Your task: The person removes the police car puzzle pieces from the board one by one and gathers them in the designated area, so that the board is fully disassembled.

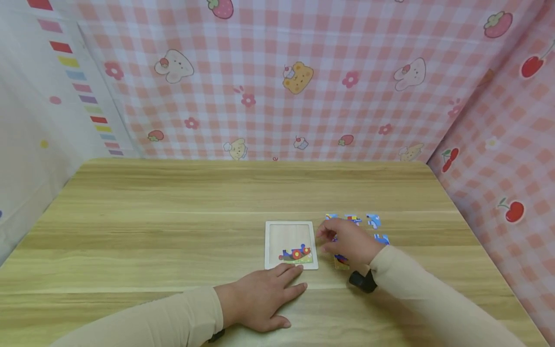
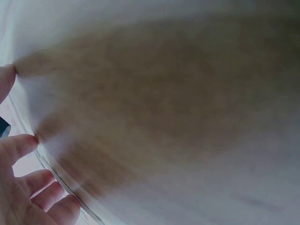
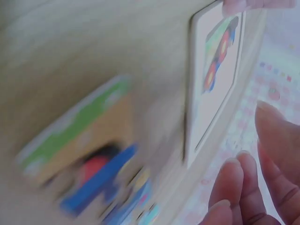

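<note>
A square wooden puzzle tray (image 1: pixel 267 246) lies on the table, with joined puzzle pieces (image 1: pixel 296 254) showing red wheels along its lower right part. My left hand (image 1: pixel 261 300) rests with fingers spread, fingertips at the tray's near edge. Just right of the tray, my right hand (image 1: pixel 353 241) hovers above loose pieces and partly hides them. Its thumb and fingers are apart with nothing between them in the right wrist view. Below it there, a blurred puzzle piece (image 3: pixel 89 126) shows a green and tan strip and a blue part.
Several loose puzzle pieces lie to the right, among them a light blue piece (image 1: pixel 374 221) at the back and a blue piece (image 1: pixel 382 239) beside the hand. A pink checked cloth (image 1: pixel 260 115) hangs behind the wooden table (image 1: pixel 151 217); another hangs at the right.
</note>
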`<action>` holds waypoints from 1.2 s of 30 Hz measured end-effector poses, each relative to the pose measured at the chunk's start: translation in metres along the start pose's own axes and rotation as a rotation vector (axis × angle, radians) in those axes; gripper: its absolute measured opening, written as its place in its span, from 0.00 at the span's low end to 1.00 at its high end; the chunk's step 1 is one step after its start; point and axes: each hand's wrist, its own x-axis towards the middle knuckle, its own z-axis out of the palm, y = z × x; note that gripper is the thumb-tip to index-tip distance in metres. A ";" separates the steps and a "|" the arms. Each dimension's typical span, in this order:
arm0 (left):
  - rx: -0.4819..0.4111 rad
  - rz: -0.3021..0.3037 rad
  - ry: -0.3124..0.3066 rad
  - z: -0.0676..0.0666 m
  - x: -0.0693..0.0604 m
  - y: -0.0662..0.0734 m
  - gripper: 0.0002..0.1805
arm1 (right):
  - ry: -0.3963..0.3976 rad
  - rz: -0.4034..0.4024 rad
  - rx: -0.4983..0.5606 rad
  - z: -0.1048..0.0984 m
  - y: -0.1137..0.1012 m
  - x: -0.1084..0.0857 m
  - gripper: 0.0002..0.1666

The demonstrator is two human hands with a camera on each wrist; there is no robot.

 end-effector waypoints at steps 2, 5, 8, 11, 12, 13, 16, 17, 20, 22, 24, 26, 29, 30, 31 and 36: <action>0.000 0.003 0.001 0.000 0.000 0.000 0.36 | -0.009 -0.020 -0.001 0.005 -0.004 0.006 0.10; 0.001 0.007 0.003 0.000 0.000 0.000 0.36 | -0.019 -0.023 -0.008 0.013 -0.009 0.014 0.09; 0.003 0.010 0.003 0.000 0.000 0.000 0.36 | -0.045 -0.009 -0.022 0.020 -0.014 0.022 0.10; 0.005 0.010 -0.006 0.000 0.000 0.000 0.36 | -0.086 0.008 -0.036 0.025 -0.018 0.028 0.10; 0.007 0.011 -0.008 0.000 0.001 0.000 0.36 | -0.096 0.019 -0.039 0.026 -0.020 0.030 0.10; 0.007 0.011 -0.011 0.000 0.001 -0.001 0.36 | -0.105 0.034 -0.045 0.028 -0.022 0.032 0.10; 0.010 0.011 -0.016 0.000 0.001 -0.001 0.36 | -0.125 0.058 -0.055 0.032 -0.027 0.035 0.11; 0.011 0.012 -0.016 0.000 0.001 -0.001 0.36 | -0.130 0.060 -0.060 0.033 -0.029 0.036 0.11; 0.003 0.011 -0.023 0.000 0.001 -0.001 0.36 | -0.153 0.051 -0.083 0.036 -0.032 0.037 0.11; -0.004 0.008 -0.028 0.000 0.001 -0.001 0.36 | -0.171 0.039 -0.097 0.038 -0.033 0.038 0.12; -0.007 0.005 -0.031 -0.001 0.001 -0.001 0.36 | -0.185 0.028 -0.116 0.040 -0.034 0.038 0.12; -0.002 0.005 -0.027 -0.001 0.001 -0.001 0.36 | -0.199 0.015 -0.133 0.040 -0.035 0.038 0.12; 0.009 0.010 -0.016 0.000 0.000 0.000 0.36 | -0.218 0.002 -0.154 0.041 -0.035 0.039 0.12; 0.012 0.011 -0.013 -0.001 0.000 0.000 0.36 | -0.224 0.002 -0.156 0.041 -0.036 0.039 0.12; 0.013 0.013 -0.010 -0.001 0.000 0.000 0.36 | -0.229 0.000 -0.159 0.041 -0.036 0.039 0.12; 0.023 0.016 -0.002 -0.001 0.000 0.000 0.36 | -0.245 -0.014 -0.162 0.041 -0.034 0.040 0.12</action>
